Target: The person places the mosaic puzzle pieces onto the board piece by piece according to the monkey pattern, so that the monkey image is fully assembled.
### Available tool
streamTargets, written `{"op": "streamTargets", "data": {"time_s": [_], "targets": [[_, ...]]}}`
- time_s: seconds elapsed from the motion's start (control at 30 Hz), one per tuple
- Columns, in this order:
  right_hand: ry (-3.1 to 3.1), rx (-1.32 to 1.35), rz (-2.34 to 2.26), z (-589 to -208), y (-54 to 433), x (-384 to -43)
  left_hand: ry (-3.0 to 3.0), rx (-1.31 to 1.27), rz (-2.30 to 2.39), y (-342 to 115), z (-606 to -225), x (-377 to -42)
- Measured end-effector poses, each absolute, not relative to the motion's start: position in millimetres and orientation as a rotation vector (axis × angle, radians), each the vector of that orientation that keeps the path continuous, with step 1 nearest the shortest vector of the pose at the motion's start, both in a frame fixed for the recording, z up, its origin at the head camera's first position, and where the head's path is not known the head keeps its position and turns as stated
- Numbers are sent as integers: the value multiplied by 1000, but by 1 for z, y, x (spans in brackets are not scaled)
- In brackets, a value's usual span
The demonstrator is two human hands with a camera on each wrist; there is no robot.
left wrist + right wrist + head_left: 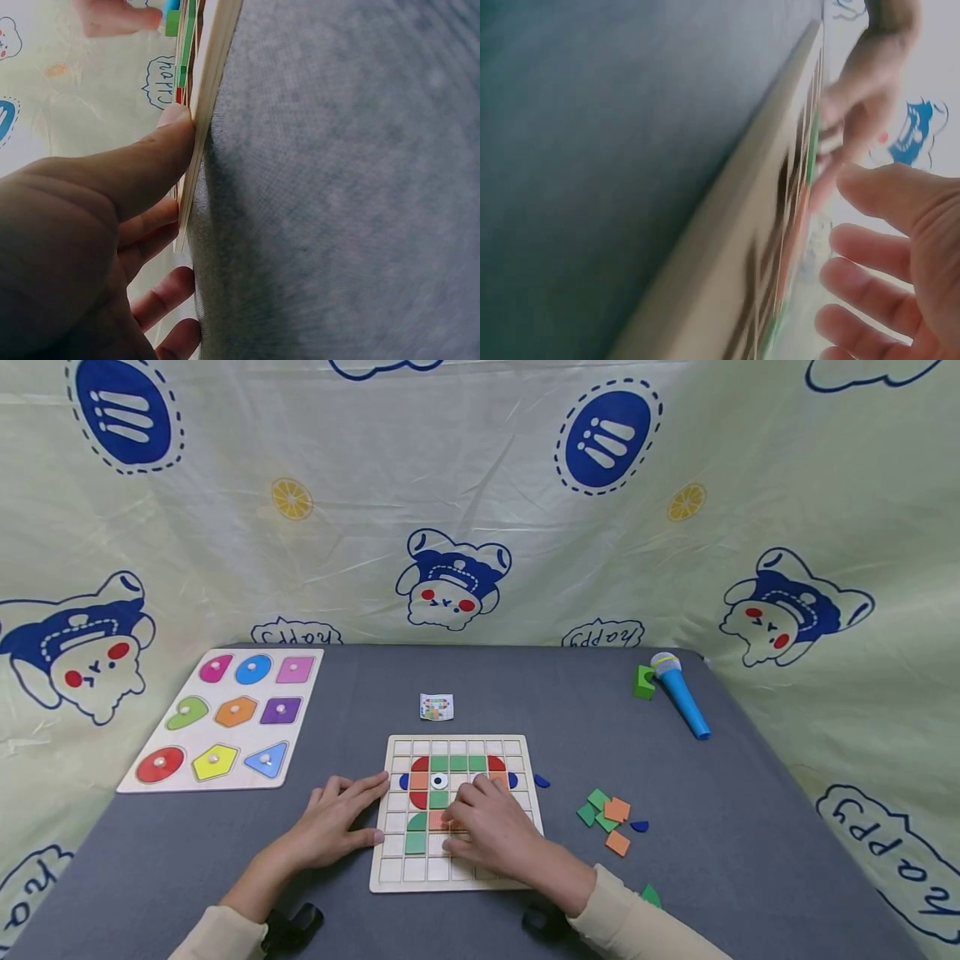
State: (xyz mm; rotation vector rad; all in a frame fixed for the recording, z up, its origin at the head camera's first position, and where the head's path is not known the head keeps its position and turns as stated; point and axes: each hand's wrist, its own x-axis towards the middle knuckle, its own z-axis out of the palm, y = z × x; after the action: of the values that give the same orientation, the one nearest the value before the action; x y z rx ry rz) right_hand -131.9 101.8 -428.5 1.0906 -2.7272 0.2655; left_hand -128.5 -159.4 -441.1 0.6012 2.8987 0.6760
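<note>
The pale wooden grid board (390, 874) lies flat on the grey cloth (360, 693), its square compartments split by thin raised strips. Its top inlaid line runs from a red quarter-circle (421, 764) through green squares (458, 763) to another red corner piece; below, a blue half-disc (405, 782), an orange square (419, 782) and a round eye disc (438, 781) fill adjoining cells, while the bottom cells at left are bare wood. The left hand (330, 822) steadies the left edge, fingers extended and spread, thumb tip touching the layered rim. The right hand (491, 827) hovers over the middle compartments, fingers loosely bent, thumb apart from them, nothing visible between; whether a fingertip touches a piece I cannot tell. At upper left, a smooth white knob puzzle (232, 735) carries nine coloured shapes in three rows, among them a red oval (160, 765) and a yellow pentagon (215, 762). Just off the grid's right edge sits a loose blue half-disc (542, 781); farther right, flat green and orange tiles (617, 810) partly overlap. A broad stretch of cloth separates these from the blue toy microphone (680, 696) touching a green block (644, 682) near the far edge.
</note>
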Motion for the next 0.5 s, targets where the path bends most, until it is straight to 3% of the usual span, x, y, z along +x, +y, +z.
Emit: {"op": "streamTargets", "data": {"time_s": [0.5], "targets": [[-2815, 703, 273, -430, 208, -143, 2897, 604, 682, -159, -441, -128]]}}
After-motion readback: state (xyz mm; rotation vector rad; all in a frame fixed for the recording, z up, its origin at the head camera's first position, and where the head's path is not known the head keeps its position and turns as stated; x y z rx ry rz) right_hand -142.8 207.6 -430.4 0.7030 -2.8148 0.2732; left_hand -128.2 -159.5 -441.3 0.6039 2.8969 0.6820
